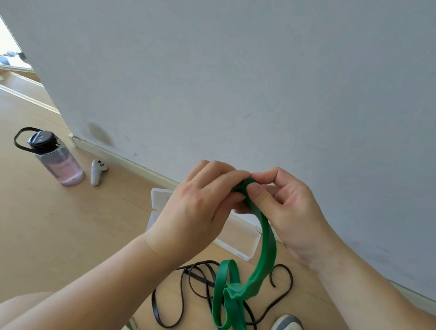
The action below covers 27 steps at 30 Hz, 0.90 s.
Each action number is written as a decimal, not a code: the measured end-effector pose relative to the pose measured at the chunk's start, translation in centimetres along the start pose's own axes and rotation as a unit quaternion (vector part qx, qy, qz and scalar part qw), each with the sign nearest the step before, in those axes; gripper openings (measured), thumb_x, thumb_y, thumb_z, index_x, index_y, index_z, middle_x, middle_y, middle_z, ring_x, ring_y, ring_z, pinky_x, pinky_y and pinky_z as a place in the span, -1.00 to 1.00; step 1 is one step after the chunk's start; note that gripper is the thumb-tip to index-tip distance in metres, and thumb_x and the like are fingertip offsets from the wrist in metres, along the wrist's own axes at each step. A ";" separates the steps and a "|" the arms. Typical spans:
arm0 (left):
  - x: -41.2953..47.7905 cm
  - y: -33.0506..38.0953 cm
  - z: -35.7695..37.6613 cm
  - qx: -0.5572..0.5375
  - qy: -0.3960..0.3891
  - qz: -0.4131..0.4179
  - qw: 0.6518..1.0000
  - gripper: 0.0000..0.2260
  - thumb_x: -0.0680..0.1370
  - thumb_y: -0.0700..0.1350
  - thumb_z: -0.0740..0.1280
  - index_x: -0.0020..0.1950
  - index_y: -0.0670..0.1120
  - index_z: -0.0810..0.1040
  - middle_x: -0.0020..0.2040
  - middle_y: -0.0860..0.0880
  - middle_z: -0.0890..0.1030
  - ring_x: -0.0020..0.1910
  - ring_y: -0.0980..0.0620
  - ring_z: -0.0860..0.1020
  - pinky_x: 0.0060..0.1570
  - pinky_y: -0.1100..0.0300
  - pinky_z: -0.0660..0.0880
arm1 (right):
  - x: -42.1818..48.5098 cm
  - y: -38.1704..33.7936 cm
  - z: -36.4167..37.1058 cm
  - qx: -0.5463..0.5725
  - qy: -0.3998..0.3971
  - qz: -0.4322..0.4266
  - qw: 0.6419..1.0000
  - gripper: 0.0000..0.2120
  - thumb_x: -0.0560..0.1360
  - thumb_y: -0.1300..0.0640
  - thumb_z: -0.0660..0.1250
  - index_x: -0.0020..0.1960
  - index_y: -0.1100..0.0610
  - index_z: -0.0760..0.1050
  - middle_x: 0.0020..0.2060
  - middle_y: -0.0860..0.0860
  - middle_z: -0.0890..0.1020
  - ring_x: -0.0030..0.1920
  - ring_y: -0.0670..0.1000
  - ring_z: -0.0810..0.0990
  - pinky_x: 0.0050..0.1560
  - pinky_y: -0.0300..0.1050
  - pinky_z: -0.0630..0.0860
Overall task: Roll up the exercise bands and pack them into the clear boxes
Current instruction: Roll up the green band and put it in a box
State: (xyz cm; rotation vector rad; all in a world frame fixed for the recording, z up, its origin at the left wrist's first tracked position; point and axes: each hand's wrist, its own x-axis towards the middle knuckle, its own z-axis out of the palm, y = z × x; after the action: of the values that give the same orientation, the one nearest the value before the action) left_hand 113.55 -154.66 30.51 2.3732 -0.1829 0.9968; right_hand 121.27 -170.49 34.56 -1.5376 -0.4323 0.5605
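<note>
- The rolled start of the green band is small and looks springy. If either pinch slackens, I judge it would uncoil and the roll would need starting over.
- The loose tail hangs down and lies over the black band on the floor. As it is drawn up, it may snag or drag that band.
- The tail is twisted near its lower fold, so the roll could wind crooked and end up too fat for the clear box.
- Left hand: grip closed, fingers curled round the band's upper end.
- Right hand: grip closed, thumb and forefinger pinching the same end, just beside the left fingers.
- The clear box sits on the floor by the wall, behind the hands and partly hidden.
</note>
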 end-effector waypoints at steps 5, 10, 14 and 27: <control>0.3 -0.2 -0.2 -0.005 0.028 -0.036 0.999 -0.83 0.57 -0.36 0.41 0.16 -0.26 0.60 0.03 -0.08 0.60 -0.03 -0.08 0.56 0.00 0.07 0.54 | 0.3 0.0 -0.4 0.049 -0.006 0.005 0.999 -0.70 0.41 0.08 0.45 0.05 0.23 0.56 -0.06 0.23 0.75 0.01 0.25 0.75 0.20 0.14 0.62; 0.0 0.2 -0.2 0.016 0.048 -0.043 0.998 -0.86 0.51 -0.36 0.49 0.03 -0.28 0.61 -0.08 -0.09 0.56 -0.14 -0.07 0.55 -0.17 0.08 0.54 | 0.4 0.3 -0.2 0.063 0.000 -0.005 0.998 -0.86 0.33 0.15 0.51 -0.11 0.10 0.69 -0.05 0.25 0.75 -0.05 0.24 0.74 0.12 0.09 0.64; 0.0 0.2 -0.3 0.018 0.068 -0.034 0.997 -0.89 0.50 -0.27 0.53 -0.08 -0.25 0.63 -0.17 -0.07 0.54 -0.25 -0.09 0.54 -0.31 0.01 0.50 | 0.5 0.3 0.0 0.073 0.008 -0.009 0.997 -0.84 0.35 0.13 0.51 -0.07 0.09 0.68 -0.08 0.26 0.75 -0.08 0.22 0.74 0.10 0.12 0.66; 0.1 -0.1 -0.3 -0.050 -0.014 -0.003 0.999 -0.71 0.53 -0.23 0.53 0.24 -0.23 0.65 0.06 -0.09 0.65 -0.03 0.07 0.58 -0.01 0.20 0.57 | 1.1 -0.9 -2.1 -0.058 -0.048 -0.013 0.997 -0.88 0.54 0.42 0.38 0.03 0.25 0.59 -0.09 0.20 0.76 -0.03 0.19 0.76 0.10 0.00 0.66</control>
State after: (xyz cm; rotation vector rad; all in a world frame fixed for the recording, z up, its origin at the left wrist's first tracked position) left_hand 113.45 -154.40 30.65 2.2967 -0.2299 0.9299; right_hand 123.45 -171.49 35.32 -1.6170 -0.5663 0.5997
